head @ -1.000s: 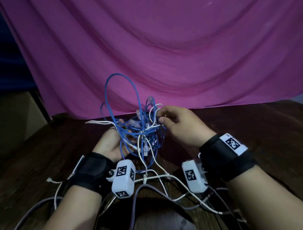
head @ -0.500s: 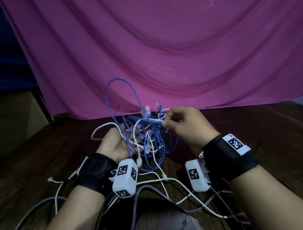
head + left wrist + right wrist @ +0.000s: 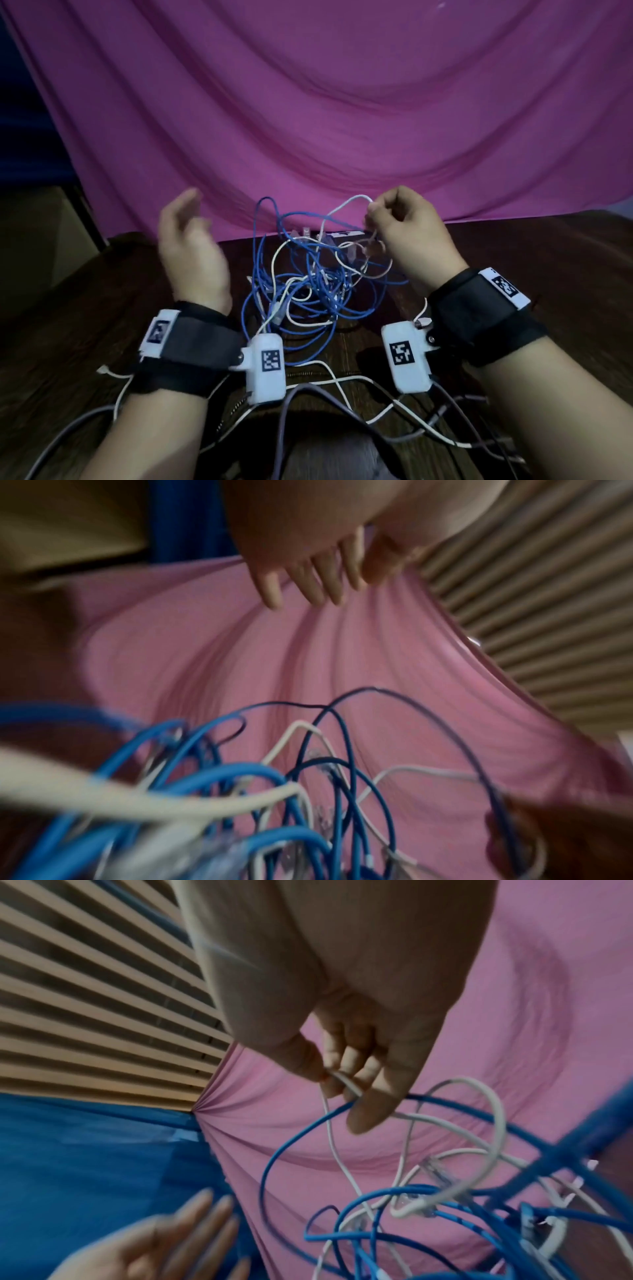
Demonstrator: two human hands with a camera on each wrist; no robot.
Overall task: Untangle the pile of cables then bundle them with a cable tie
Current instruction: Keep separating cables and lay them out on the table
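Cable tangle [image 3: 308, 284], blue and white, hangs below the right hand [image 3: 407, 233] down to the table [image 3: 531, 260]; light, limp, springy loops. Thumb and fingers pinch a white cable [image 3: 330, 1123]; better hold: near a connector end. Left hand [image 3: 191, 253] beside it, spread, empty.

— Where can a hand pass?

— Along the bare tabletop [image 3: 85, 308] toward its left edge, and toward its right edge; both sides lie open.

— What blocks the middle?

— The tangle of cables [image 3: 308, 284], blue and white loops standing up between the left hand [image 3: 191, 260] and right hand [image 3: 407, 236].

— And the back?

— The pink cloth [image 3: 342, 120] hangs along the far edge. Loose cords [image 3: 342, 383] cross the near edge.
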